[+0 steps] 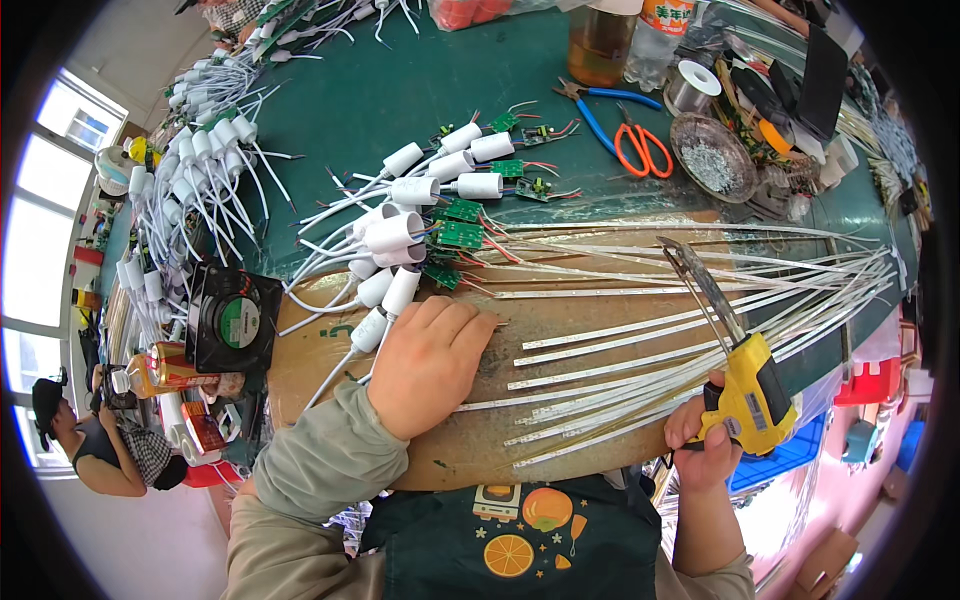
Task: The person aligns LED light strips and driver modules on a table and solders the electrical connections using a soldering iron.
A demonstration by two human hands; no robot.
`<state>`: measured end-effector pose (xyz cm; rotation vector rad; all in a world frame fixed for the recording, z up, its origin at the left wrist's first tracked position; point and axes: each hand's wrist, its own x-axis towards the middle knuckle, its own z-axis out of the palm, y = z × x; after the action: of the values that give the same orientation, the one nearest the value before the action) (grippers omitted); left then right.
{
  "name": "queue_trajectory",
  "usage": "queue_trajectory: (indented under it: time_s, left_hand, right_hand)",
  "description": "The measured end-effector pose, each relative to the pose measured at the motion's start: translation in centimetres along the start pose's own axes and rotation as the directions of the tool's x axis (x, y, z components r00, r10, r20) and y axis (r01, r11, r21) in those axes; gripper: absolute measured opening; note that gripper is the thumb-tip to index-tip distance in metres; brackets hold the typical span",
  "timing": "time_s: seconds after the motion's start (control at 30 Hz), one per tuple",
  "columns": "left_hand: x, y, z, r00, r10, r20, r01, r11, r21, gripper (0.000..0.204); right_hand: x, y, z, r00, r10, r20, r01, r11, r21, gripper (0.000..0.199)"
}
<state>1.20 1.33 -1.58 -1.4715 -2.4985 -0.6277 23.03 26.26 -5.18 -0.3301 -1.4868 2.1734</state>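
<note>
My right hand (700,435) grips a yellow and black soldering gun (752,395), its long metal tip slanting up and left over the white LED strips (600,385). The strips fan out across a brown board (450,460), and their far ends bunch at the right. At the board's left, my left hand (435,360) is closed, knuckles up, beside a white cylinder (400,290) with a cable. Its fingertips are hidden, and a thin wire end pokes out by them. Beyond it lie several more white cylinders with green circuit boards (460,233), some wired to strips.
A black fan (235,320) stands left of the board, near a heap of white cylinders (205,150). Farther back are blue-handled pliers (600,110), orange-handled scissors (643,150), a solder spool (692,86), a metal dish (713,158) and bottles (600,45). Another person (110,440) is at far left.
</note>
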Motion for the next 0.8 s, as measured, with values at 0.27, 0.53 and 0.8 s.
queue_trajectory:
  time_s: [0.27,0.53,0.8]
  left_hand:
    - [-0.1,0.1,-0.1,0.999,0.004,0.052,-0.007,0.999,0.053,0.030]
    - [0.1,0.5,-0.5,0.999,0.005,-0.040,-0.012,0.985,-0.174,0.027]
    - [0.1,0.5,0.0,0.997,0.077,0.031,-0.070,0.977,-0.200,0.031]
  right_hand:
    - [0.0,-0.2,0.2,1.000,0.000,0.006,0.000,1.000,-0.012,0.072]
    - [-0.8,-0.4,-0.2,0.997,0.047,0.061,-0.045,0.998,-0.038,0.075]
    - [-3.8,-1.6,0.4,0.929,0.319,0.188,-0.276,0.935,-0.224,0.035]
